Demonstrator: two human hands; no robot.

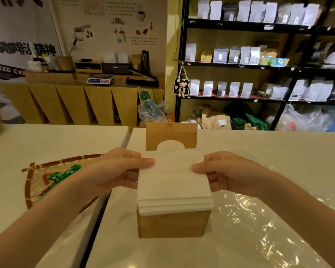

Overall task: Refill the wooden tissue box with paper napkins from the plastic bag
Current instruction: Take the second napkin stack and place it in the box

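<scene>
At a café's white table (259,144), a person is holding a stack of paper napkins (173,180) by its two sides, the left hand (112,171) and right hand (228,171) each clamped on an edge with the thumb lying across the top sheet. Directly beneath the grip, a wooden tissue box (173,224) is standing open, and the stack is sitting at its mouth, overhanging the rim slightly. Just beyond the grip, the box's lid (171,135) is standing upright, showing its rounded cut-out. To the right of the grip, a clear plastic bag (259,219) is lying flat and crinkled on the table. To the left, a woven tray (35,182) is holding green sachets (64,174).
</scene>
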